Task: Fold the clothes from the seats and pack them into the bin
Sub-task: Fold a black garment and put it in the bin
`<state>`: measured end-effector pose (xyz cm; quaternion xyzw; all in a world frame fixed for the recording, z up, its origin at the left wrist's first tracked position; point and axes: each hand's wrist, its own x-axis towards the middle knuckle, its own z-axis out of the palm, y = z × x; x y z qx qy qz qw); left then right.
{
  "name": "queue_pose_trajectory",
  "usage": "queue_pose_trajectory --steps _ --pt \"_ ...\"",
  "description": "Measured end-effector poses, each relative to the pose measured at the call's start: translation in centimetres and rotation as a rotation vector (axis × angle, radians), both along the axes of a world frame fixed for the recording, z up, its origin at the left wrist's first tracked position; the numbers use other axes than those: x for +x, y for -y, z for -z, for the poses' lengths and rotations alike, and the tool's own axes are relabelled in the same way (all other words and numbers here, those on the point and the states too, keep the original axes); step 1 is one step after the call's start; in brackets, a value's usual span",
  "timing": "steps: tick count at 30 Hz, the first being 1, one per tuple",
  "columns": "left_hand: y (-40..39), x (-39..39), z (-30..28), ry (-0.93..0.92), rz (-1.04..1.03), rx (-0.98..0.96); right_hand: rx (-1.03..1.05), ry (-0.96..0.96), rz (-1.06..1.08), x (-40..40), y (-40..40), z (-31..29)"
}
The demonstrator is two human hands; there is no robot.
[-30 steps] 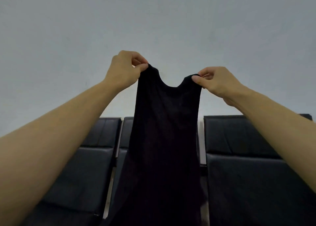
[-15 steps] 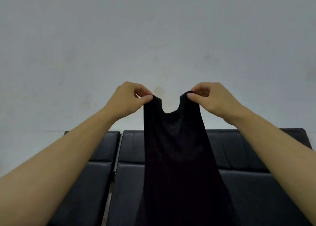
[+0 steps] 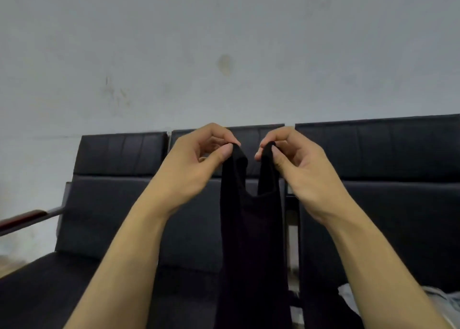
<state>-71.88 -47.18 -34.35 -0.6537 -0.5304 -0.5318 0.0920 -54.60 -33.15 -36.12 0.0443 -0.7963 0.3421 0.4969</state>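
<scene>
Top (image 3: 251,241): black, sleeveless, two narrow straps and a scooped neckline.
Axis: long axis vertical, straps up, body hanging straight down out of view.
Place: held in the air before the middle black seat (image 3: 189,216).
Left hand (image 3: 199,164): thumb and fingers pinch the left strap.
Right hand (image 3: 296,164): pinches the right strap, close beside the left.
Cloth (image 3: 445,301): pale, on the right seat.

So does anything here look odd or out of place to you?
Nothing much. Both hands, left and right, pinch the straps of a black top that hangs straight in front of the black seats. The wall has a few smudges, and a pale cloth lies crumpled on the right seat.
</scene>
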Motion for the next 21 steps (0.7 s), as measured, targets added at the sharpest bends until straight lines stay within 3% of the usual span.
queue_pose_trajectory --steps 6,11,21 --pt "-3.0 0.0 5.5 0.054 0.071 0.025 0.05 0.169 0.002 -1.6 -1.3 3.5" --pt "-4.5 -0.3 6.5 0.076 0.108 0.013 -0.007 0.214 0.004 -1.9 -2.9 4.8" --pt "-5.3 -0.4 8.1 0.173 -0.051 -0.005 -0.167 0.342 -0.095 -1.6 -3.5 6.3"
